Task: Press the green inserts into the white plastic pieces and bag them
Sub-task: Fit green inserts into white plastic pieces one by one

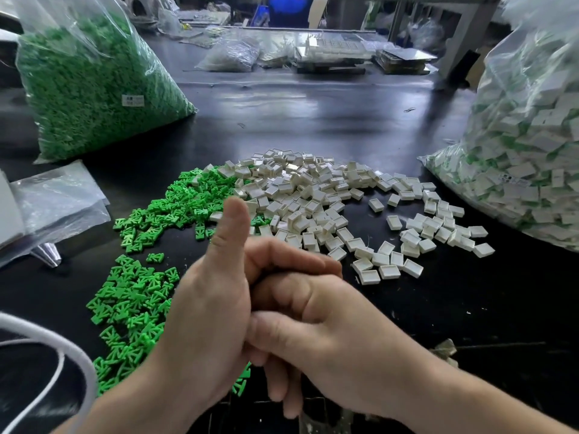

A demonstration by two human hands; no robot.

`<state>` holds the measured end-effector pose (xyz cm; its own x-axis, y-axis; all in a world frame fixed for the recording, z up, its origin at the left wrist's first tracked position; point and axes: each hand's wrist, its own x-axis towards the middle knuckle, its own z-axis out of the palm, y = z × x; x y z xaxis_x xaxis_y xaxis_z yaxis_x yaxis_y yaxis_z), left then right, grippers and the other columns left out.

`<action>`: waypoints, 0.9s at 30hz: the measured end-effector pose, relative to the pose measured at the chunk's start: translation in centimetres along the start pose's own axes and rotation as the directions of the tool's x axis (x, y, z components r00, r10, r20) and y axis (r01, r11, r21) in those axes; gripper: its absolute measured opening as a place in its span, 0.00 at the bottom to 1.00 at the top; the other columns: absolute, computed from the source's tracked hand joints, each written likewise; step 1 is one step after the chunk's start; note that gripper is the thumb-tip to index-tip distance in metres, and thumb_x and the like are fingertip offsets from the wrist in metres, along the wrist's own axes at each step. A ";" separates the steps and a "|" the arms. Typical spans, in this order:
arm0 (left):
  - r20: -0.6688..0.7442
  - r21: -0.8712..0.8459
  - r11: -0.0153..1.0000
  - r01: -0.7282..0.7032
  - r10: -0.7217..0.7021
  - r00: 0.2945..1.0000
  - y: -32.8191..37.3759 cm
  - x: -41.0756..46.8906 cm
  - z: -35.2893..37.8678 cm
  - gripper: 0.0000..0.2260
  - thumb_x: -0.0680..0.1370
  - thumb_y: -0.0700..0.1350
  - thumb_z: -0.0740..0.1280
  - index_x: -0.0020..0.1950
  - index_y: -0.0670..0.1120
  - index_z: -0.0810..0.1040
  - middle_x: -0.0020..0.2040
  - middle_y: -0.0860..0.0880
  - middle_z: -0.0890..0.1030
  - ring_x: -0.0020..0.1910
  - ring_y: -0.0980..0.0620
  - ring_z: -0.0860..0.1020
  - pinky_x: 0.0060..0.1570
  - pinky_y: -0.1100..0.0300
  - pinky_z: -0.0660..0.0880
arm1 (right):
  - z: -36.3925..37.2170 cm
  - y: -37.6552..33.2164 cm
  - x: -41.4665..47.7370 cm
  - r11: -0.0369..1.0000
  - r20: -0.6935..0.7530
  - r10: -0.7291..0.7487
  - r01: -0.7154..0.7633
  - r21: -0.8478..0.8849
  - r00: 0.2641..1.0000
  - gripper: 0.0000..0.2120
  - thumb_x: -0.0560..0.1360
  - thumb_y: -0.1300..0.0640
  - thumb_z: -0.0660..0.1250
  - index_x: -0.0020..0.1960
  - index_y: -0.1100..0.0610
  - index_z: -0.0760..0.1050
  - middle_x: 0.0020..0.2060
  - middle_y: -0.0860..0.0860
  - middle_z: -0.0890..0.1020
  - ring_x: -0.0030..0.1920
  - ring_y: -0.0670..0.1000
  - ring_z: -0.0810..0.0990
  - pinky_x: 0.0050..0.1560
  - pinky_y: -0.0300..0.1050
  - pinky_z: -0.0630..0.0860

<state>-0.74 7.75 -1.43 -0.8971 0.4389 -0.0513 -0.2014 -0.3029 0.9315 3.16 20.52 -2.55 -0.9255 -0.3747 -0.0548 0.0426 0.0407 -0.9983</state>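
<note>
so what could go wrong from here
The left hand and its forearm lie over green inserts at the near side of the table; a sweep may knock some off. The inserts' heap runs into the white pieces, so wrong parts may get picked.
</note>
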 end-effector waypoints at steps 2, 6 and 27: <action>-0.019 0.059 0.997 -0.039 0.040 0.999 0.0 0.4 -1.3 0.32 0.85 0.53 0.47 0.35 0.44 0.84 0.33 0.44 0.83 0.31 0.51 0.82 0.28 0.61 0.79 | -1.0 0.5 0.5 0.979 0.011 0.024 -0.025 0.201 1.000 0.08 0.76 0.60 0.68 0.39 0.53 0.79 0.31 0.56 0.79 0.26 0.52 0.78 0.24 0.41 0.76; -0.154 0.459 0.885 -0.075 0.162 0.975 -0.1 0.9 -4.1 0.14 0.75 0.58 0.66 0.43 0.49 0.84 0.43 0.46 0.86 0.42 0.47 0.84 0.37 0.60 0.80 | -4.6 1.1 0.9 0.795 -0.007 -0.018 0.018 0.606 1.000 0.06 0.67 0.67 0.68 0.42 0.59 0.79 0.38 0.59 0.79 0.31 0.53 0.80 0.28 0.44 0.79; 0.454 0.890 -0.105 -0.444 0.120 0.883 -2.8 0.8 -2.7 0.06 0.71 0.46 0.76 0.47 0.52 0.83 0.42 0.54 0.79 0.41 0.51 0.78 0.38 0.53 0.79 | -7.8 2.5 1.9 0.166 -0.399 -0.127 -0.377 -0.911 0.908 0.15 0.79 0.37 0.59 0.58 0.46 0.73 0.44 0.45 0.77 0.49 0.55 0.80 0.45 0.50 0.72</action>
<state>-1.92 6.65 -5.06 -0.6373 0.7354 0.2304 0.7693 0.5897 0.2459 -1.42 27.08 -4.95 -0.9960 0.0243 0.0855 0.0134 0.9920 -0.1253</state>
